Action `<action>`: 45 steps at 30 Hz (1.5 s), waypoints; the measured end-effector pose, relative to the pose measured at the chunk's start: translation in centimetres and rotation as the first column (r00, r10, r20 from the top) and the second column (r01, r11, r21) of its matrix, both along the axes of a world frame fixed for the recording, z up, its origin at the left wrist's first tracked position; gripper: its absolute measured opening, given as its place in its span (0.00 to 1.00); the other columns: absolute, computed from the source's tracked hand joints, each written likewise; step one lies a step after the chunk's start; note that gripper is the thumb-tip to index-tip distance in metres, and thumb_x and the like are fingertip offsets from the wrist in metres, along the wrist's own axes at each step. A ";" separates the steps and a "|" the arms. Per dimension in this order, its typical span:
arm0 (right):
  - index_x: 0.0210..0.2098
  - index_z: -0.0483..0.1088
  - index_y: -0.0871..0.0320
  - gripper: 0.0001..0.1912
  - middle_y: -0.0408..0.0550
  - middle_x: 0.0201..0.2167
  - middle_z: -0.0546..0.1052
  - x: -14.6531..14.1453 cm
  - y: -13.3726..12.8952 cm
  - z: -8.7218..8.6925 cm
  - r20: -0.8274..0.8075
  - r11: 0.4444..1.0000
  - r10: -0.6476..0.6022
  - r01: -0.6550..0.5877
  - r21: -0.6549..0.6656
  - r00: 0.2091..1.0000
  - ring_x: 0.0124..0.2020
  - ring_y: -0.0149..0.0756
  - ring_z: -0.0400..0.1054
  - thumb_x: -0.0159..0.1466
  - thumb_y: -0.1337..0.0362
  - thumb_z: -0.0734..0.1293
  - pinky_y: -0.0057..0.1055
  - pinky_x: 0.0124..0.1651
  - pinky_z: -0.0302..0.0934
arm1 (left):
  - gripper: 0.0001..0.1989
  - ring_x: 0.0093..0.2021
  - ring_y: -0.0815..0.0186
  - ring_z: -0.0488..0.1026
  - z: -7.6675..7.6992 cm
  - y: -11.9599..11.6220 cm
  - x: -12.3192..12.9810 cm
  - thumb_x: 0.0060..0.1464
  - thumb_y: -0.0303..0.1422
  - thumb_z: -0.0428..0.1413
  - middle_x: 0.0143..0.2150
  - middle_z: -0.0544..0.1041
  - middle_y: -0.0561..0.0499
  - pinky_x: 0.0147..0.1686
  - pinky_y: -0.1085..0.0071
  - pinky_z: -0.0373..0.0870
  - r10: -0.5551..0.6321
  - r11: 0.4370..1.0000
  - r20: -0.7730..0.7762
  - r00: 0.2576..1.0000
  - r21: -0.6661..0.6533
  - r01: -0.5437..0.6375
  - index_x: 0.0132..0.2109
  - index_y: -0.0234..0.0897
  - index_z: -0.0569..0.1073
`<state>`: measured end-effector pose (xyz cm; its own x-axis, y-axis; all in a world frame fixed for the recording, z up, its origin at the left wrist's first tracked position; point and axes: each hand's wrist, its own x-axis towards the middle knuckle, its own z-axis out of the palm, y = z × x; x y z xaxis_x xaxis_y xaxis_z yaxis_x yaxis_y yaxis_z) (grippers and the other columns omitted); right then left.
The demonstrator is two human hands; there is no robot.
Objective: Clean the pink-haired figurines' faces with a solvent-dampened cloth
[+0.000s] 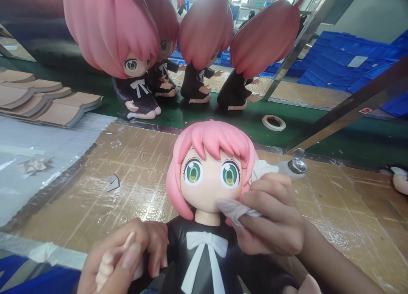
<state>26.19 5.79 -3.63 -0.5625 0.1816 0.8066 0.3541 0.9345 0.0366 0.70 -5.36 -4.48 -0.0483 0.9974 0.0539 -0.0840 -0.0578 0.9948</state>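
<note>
A large doll figure [208, 179] with pink hair, green eyes and a black dress with a white bow faces me at the middle of the view. My left hand [127, 253] is closed around the doll's small hand at the lower left, its fingers against the black sleeve. In my right hand [274, 215] is a bunched white cloth [237, 210], its tip touching the doll's lower cheek beside the mouth area. More white cloth shows above the knuckles, by the pink hair.
Several similar dolls [140, 88] kneel on the green surface [197, 115] behind. A tape roll [273, 122], a bottle with an open metal lid [297, 164], cardboard pieces [47, 98] at left and a slanting metal post [347, 109] at right surround the work area.
</note>
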 end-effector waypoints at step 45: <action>0.43 0.76 0.53 0.09 0.45 0.37 0.75 2.6 -2.6 -0.1 0.244 0.992 -0.127 0.124 0.027 0.961 0.42 0.37 0.62 0.68 0.71 0.65 0.36 0.49 0.53 | 0.24 0.29 0.62 0.69 -0.6 -1.8 1.5 0.66 0.45 0.51 0.23 0.70 0.51 0.39 0.63 0.64 0.117 0.993 -0.002 0.993 -0.009 -0.117 0.23 0.39 0.71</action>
